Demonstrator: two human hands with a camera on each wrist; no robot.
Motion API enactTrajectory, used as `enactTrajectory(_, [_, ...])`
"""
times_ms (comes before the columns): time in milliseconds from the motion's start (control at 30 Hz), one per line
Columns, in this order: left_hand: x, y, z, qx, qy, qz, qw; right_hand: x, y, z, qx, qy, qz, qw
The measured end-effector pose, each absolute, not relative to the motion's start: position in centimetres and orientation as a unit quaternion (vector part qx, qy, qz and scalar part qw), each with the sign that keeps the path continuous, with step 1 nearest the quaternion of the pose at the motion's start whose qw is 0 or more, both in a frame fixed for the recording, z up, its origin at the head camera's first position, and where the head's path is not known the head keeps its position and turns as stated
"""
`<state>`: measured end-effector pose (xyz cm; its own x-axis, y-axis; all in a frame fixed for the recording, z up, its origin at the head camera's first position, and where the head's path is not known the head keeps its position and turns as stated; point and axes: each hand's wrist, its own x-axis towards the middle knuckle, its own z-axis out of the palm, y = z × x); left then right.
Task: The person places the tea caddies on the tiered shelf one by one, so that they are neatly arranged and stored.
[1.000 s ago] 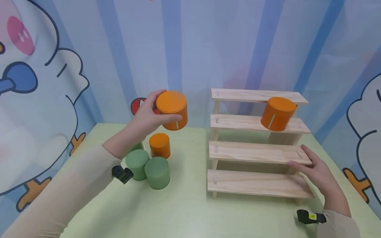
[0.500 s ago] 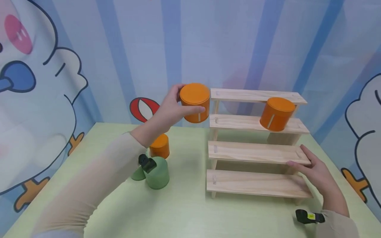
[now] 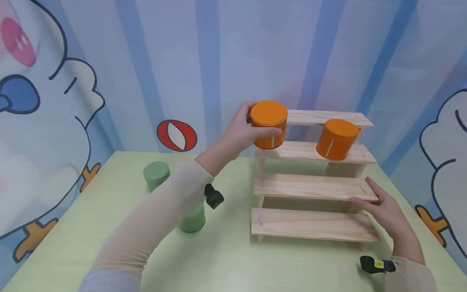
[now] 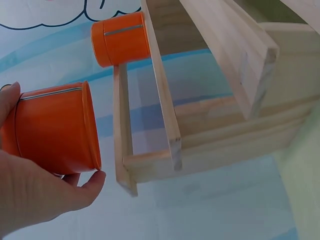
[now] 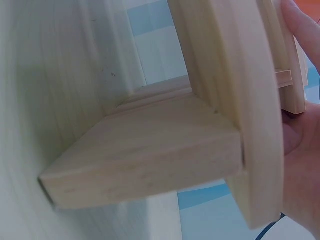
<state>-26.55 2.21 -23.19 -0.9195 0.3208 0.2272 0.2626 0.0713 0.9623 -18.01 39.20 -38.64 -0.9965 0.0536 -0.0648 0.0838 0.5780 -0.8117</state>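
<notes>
My left hand (image 3: 238, 136) grips an orange cylindrical canister (image 3: 269, 119) around its side, thumb across the front. It is held in the air at the left end of the stepped wooden rack (image 3: 313, 186). In the left wrist view the canister (image 4: 57, 130) is apart from the rack's boards. A second orange canister (image 3: 337, 140) sits toward the right end of the second board from the top. My right hand (image 3: 388, 215) holds the right end of the board below that, thumb at the front edge. In the right wrist view the rack's side leg (image 5: 150, 145) blocks much of that hand.
On the table (image 3: 226, 259) at the left, a green canister (image 3: 157, 174) and another green canister (image 3: 193, 220) show around my left sleeve (image 3: 157, 219), which hides things behind it. A printed curtain (image 3: 248, 48) hangs behind the table.
My left hand has carried the orange canister rightward, from above the table to the rack's left end. The forearm now covers the small orange canister on the table. The right hand keeps its hold.
</notes>
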Motion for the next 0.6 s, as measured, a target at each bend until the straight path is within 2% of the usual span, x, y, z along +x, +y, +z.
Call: enactTrajectory(600, [-28.4,6.4,-24.8,0.168,0.72,0.672,0.044,-18.0,39.2,-38.7,0.038,0.891,-0.452,0.006])
